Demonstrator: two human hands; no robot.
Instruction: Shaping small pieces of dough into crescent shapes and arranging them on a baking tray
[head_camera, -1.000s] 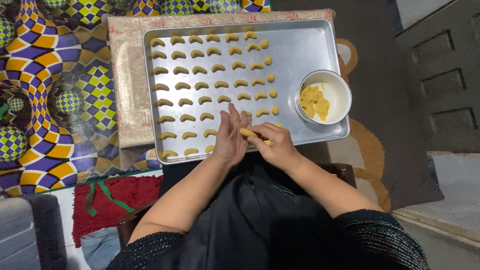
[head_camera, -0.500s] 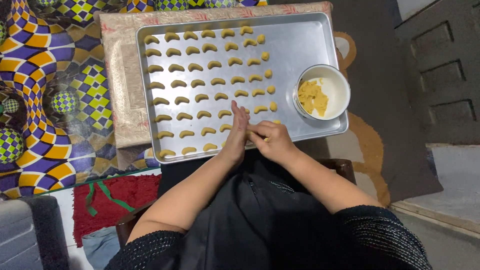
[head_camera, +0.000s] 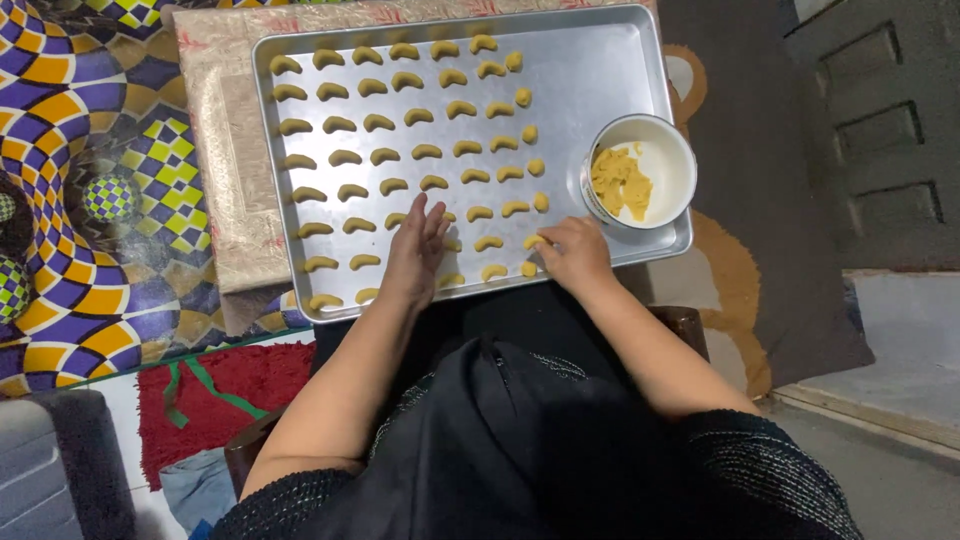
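A person's left hand lies flat, fingers together, on a metal tray lined with rows of crescent dough pieces. The right hand, curled, pinches a dough piece at the tray's near edge, just beside a white bowl of dough.

patterned mat (purple, yellow), red rug, grey floor

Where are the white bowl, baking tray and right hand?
white bowl (head_camera: 672, 165), head view, bare inner floor.
baking tray (head_camera: 600, 80), head view, bare metal near its upper right corner.
right hand (head_camera: 572, 252), head view, back of the hand.
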